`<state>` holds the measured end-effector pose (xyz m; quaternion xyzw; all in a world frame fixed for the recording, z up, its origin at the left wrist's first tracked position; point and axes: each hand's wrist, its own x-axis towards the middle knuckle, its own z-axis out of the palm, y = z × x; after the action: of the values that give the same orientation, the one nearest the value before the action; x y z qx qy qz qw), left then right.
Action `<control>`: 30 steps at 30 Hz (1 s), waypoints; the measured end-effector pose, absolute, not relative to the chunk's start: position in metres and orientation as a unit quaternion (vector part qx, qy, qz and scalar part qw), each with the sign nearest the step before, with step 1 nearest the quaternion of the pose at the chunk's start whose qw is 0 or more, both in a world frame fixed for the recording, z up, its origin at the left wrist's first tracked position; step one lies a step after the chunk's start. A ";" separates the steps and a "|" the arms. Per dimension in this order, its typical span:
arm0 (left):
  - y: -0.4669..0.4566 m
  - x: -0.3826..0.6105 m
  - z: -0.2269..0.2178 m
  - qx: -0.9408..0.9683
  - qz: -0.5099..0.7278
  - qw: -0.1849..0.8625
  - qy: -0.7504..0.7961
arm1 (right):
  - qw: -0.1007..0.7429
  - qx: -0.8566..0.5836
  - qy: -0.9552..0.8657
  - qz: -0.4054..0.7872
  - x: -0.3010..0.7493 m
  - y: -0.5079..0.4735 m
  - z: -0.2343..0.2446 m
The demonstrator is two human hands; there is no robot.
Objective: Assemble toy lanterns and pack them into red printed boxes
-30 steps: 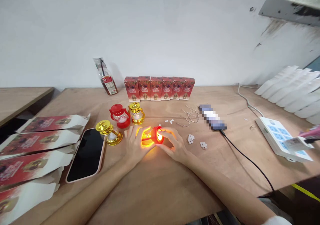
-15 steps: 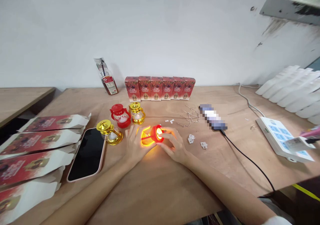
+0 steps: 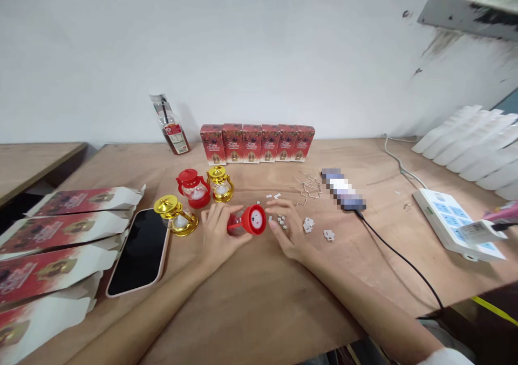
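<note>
My left hand [image 3: 219, 232] is closed around a small red lantern [image 3: 254, 220] tipped on its side. The lantern's round base faces me and shows a white disc with small dark marks; it gives off no light. Just to the right, my right hand [image 3: 290, 232] is apart from the lantern, fingers spread and curved. Close by its fingers lie several tiny round silvery pieces [image 3: 281, 220]. Left of my left hand stand another red lantern [image 3: 193, 188], a gold lantern [image 3: 220, 184] and a second gold lantern [image 3: 175, 214].
Printed red boxes [image 3: 251, 143] stand in a row at the back. Flat cartons [image 3: 60, 224] and a dark phone [image 3: 140, 251] lie left. Bent wires [image 3: 308, 187], white tabs [image 3: 329, 235], a cabled phone [image 3: 343, 189] and a power strip [image 3: 457, 222] lie right. A bottle [image 3: 174, 130] stands behind.
The lantern's orange glow has gone out. My right hand has come off its base and moved slightly right, uncovering the white disc. My left hand still holds the lantern.
</note>
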<state>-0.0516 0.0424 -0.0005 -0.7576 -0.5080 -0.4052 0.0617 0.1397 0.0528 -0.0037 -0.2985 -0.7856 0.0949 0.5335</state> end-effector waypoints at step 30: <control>0.045 -0.052 -0.003 -0.727 -0.410 0.042 -0.549 | 0.040 -0.487 -0.872 0.028 0.147 0.065 0.012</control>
<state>-0.0520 0.0453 -0.0033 -0.7270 -0.5493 -0.4098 0.0423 0.1473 0.0646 0.0115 -0.4869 -0.8721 0.0278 0.0401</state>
